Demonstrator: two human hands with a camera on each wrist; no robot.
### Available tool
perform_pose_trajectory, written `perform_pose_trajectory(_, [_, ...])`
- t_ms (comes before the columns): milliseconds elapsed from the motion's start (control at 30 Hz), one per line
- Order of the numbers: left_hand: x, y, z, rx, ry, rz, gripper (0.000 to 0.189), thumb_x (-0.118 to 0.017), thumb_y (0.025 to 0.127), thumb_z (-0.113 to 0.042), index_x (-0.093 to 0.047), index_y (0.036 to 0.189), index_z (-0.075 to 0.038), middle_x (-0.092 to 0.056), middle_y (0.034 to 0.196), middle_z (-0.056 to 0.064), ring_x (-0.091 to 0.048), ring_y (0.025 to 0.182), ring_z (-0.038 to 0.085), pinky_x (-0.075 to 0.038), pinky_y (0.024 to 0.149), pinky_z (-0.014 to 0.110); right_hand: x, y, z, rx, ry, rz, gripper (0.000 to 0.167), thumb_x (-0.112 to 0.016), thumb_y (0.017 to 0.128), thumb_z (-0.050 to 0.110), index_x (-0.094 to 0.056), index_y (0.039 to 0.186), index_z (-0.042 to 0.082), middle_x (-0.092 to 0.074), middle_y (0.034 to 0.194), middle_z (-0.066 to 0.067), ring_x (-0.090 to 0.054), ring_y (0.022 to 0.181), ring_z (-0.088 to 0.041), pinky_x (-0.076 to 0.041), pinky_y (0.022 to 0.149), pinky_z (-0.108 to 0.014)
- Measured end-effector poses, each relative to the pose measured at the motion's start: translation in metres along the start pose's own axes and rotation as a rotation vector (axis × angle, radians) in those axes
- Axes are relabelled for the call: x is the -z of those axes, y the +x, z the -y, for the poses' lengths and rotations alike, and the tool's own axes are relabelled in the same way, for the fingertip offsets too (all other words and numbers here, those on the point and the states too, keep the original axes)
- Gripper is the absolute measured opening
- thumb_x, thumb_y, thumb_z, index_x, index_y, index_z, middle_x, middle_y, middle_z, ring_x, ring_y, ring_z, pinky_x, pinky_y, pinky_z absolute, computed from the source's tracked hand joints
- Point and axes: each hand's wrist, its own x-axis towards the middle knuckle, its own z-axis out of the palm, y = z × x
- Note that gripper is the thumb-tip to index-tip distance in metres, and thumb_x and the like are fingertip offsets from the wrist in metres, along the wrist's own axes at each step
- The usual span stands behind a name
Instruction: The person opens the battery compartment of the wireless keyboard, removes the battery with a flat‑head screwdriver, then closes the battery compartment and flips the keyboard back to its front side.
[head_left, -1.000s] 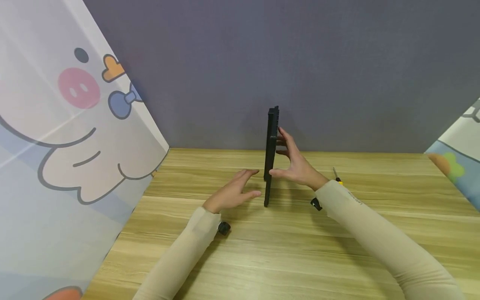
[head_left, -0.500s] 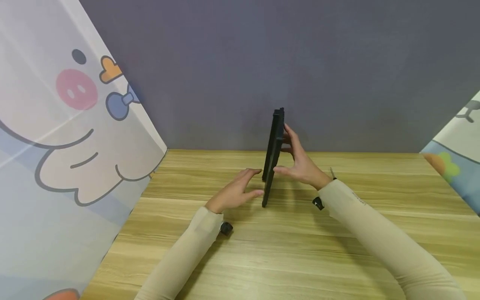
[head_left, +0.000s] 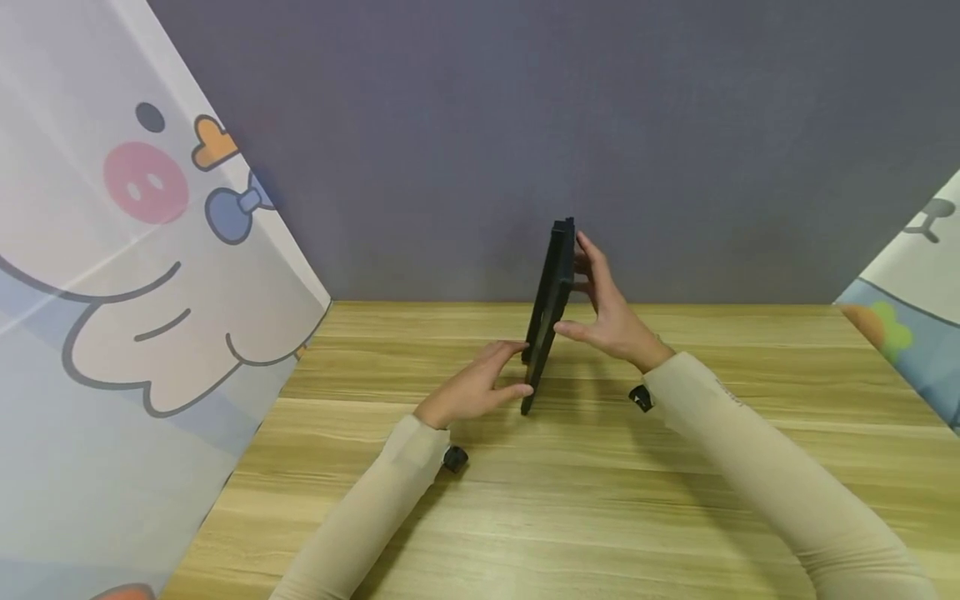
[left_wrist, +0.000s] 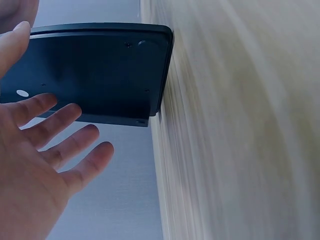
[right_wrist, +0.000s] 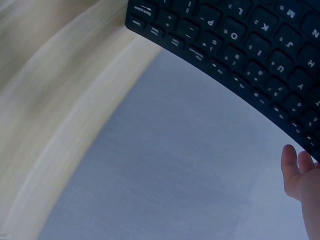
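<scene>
A black keyboard (head_left: 551, 304) stands on its short end on the wooden table (head_left: 480, 500), its top leaning right. Its keys face my right hand (head_left: 615, 325), which grips it across the upper part, thumb on the near edge and fingers toward the far edge. In the right wrist view the rows of keys (right_wrist: 257, 50) show, with fingertips (right_wrist: 289, 155) at the edge. My left hand (head_left: 476, 387) is at the lower left, thumb and index tip right at the keyboard. Its fingers spread straight across the dark underside (left_wrist: 100, 70) in the left wrist view.
A grey panel (head_left: 450, 150) rises behind the table's back edge. Cartoon-printed panels flank it, one at the left (head_left: 112, 333) and one at the right (head_left: 915, 275). Small black wrist devices (head_left: 455, 458) hang under both cuffs.
The keyboard's top has tilted to the right, along with my right hand. My left hand has come slightly right, up to the keyboard. The screwdriver at the right is now covered by the right arm.
</scene>
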Motion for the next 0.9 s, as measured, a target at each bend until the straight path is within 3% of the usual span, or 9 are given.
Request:
perform_pose_trajectory(133, [-0.001,0.001,-0.001,-0.001,-0.016,0.007,0.077,-0.049,0.091,-0.059,-0.026,0.15,-0.016,-0.029,0.149,0.0,-0.028,0.135,0.017,-0.032,0.104,0.042,0.003,0.001,0.002,0.011,-0.001,-0.008,0.111,-0.076,0.08,0.035,0.002,0.15,0.0,-0.025,0.141,-0.027,-0.027,0.127,-0.038,-0.028,0.099,-0.053])
perform_pose_trajectory(400, [-0.005,0.003,-0.003,0.007,-0.03,0.022,0.075,-0.05,0.09,-0.059,-0.026,0.15,-0.02,-0.031,0.147,-0.002,-0.031,0.133,0.015,-0.033,0.103,0.042,0.01,0.0,0.006,0.046,0.02,-0.036,0.111,-0.075,0.08,0.038,0.002,0.148,-0.004,-0.024,0.14,-0.03,-0.028,0.127,-0.033,-0.03,0.101,-0.035])
perform_pose_trajectory(600, [-0.009,0.003,-0.005,0.016,-0.063,0.022,0.072,-0.056,0.092,-0.05,-0.026,0.149,-0.021,-0.033,0.145,-0.002,-0.035,0.13,0.015,-0.036,0.101,0.043,0.018,-0.001,0.009,0.075,0.018,-0.055,0.111,-0.075,0.08,0.041,0.0,0.149,-0.002,-0.023,0.142,-0.031,-0.028,0.127,-0.035,-0.03,0.099,-0.033])
perform_pose_trajectory(900, [-0.012,0.005,-0.005,0.009,-0.039,0.026,0.077,-0.049,0.088,-0.063,-0.025,0.149,-0.023,-0.031,0.146,-0.002,-0.033,0.131,0.013,-0.036,0.101,0.042,0.029,-0.004,0.016,0.087,0.028,-0.068,0.108,-0.076,0.079,0.039,-0.005,0.149,-0.003,-0.022,0.142,-0.032,-0.03,0.127,-0.032,-0.029,0.1,-0.035])
